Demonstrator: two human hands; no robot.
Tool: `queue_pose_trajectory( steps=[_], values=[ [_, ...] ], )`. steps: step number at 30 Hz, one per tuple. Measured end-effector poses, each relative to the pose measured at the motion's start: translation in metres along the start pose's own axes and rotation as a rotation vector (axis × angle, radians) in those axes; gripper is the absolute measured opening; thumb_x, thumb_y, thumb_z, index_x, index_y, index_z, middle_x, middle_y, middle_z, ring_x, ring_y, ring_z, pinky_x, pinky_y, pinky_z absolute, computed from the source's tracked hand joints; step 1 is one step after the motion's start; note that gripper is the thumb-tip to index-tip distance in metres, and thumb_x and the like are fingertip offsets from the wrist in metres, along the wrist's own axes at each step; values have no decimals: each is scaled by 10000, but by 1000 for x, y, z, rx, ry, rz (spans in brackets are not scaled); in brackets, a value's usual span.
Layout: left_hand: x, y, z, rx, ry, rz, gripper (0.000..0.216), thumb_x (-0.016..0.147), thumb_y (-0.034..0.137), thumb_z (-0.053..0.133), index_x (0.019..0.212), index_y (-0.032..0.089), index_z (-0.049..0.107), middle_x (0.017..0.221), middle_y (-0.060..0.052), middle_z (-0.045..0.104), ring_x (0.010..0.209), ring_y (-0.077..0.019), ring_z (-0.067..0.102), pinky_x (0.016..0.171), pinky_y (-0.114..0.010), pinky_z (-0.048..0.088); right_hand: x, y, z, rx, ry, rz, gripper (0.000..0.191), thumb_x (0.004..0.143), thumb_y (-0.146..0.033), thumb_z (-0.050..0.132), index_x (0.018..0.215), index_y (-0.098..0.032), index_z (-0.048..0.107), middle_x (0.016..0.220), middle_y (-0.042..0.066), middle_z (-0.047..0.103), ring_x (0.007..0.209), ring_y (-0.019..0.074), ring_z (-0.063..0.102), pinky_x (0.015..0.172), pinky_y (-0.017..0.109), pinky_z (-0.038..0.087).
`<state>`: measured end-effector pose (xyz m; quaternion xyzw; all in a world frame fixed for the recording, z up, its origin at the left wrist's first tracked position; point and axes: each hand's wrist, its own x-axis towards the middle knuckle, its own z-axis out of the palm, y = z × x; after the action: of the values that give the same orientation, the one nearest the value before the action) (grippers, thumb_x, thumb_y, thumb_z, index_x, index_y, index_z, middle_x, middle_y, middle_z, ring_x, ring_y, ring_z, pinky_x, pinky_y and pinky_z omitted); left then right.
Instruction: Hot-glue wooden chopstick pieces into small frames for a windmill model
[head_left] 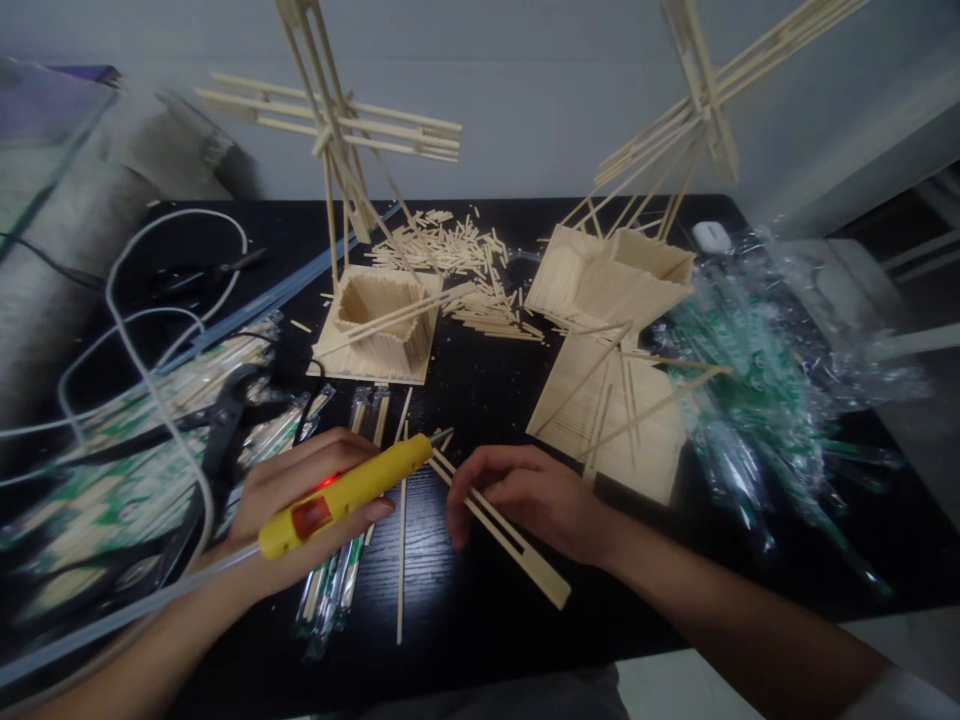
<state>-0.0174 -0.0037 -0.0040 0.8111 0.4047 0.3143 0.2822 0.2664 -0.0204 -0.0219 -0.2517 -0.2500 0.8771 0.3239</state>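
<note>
My left hand is wrapped around a yellow hot glue gun with a small red light lit. A long translucent glue stick runs out of its back end, and its metal nozzle points right, close to the far end of a narrow stick frame. My right hand has its fingers curled around that wooden stick frame, whose wider block end slants toward me. The exact finger contact is partly hidden. Between my hands lies a loose wooden chopstick on the black table.
Two windmill-like stick models stand at the back, with a heap of cut stick pieces between them. Wrapped chopsticks, pliers and a white cable lie left. Plastic wrappers crowd the right, beside a flat wooden panel.
</note>
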Motion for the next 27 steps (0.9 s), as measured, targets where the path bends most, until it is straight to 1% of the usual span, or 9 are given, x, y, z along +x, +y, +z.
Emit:
queue_pose_trajectory(
  steps=[4,8,9,11,13,15,17,22,27],
  values=[
    [-4,-6,-3,19,-7,26,144,1040,421,732,1127,307,737,993,-47,793,828,-213,783,712,-335,648,0,0,-1,-184,35,-41,93,899,-229,802,968,-171,780,951,61,822,912,197,762,953,384,577],
    [-4,-11,-5,25,-14,76,151,1015,360,768,1139,280,736,1012,-59,806,840,-212,795,716,-337,651,-2,-1,1,-267,41,-81,172,919,-271,884,929,-188,734,1006,62,841,1010,193,773,974,368,564],
    [-4,-11,-5,25,-10,81,148,1007,357,776,1126,275,741,1009,-59,809,826,-210,795,701,-336,650,-2,-1,2,-258,32,-90,195,926,-284,892,923,-189,722,1008,63,841,989,185,770,955,357,566],
    [-3,-10,-5,26,5,80,140,997,366,785,1095,272,751,992,-54,809,799,-206,791,666,-334,647,-2,0,1,-234,9,-96,232,939,-305,897,912,-184,700,1013,64,836,836,142,732,836,308,564],
    [-3,-9,-5,25,12,66,132,1007,386,772,1084,280,751,982,-52,801,795,-207,785,651,-342,645,-1,0,1,-199,-15,-87,260,958,-319,883,896,-174,676,1022,68,824,668,92,644,676,255,507],
    [-3,-7,-5,29,8,50,136,1027,407,746,1098,291,739,983,-55,789,809,-210,780,657,-354,647,-1,0,1,-168,-25,-75,290,973,-324,865,873,-170,640,1023,70,809,601,68,601,582,228,432],
    [-3,-7,-5,32,-2,54,137,1037,406,733,1117,295,729,988,-53,782,821,-205,777,673,-354,650,-1,-2,1,-150,-13,-63,343,958,-326,878,846,-179,589,1007,64,796,619,77,631,557,217,407],
    [-4,-9,-6,26,2,59,136,1018,402,748,1114,306,736,993,-32,790,805,-192,771,680,-334,650,-1,-4,3,-129,44,-31,522,876,-327,958,832,-220,449,921,18,772,615,85,643,541,203,430],
    [-3,-6,-6,5,-9,47,149,1016,406,755,1123,304,744,1000,-41,798,811,-206,782,685,-353,652,1,1,1,-102,34,-44,487,956,-309,891,878,-238,416,861,11,802,589,85,624,546,201,445]
  ],
)
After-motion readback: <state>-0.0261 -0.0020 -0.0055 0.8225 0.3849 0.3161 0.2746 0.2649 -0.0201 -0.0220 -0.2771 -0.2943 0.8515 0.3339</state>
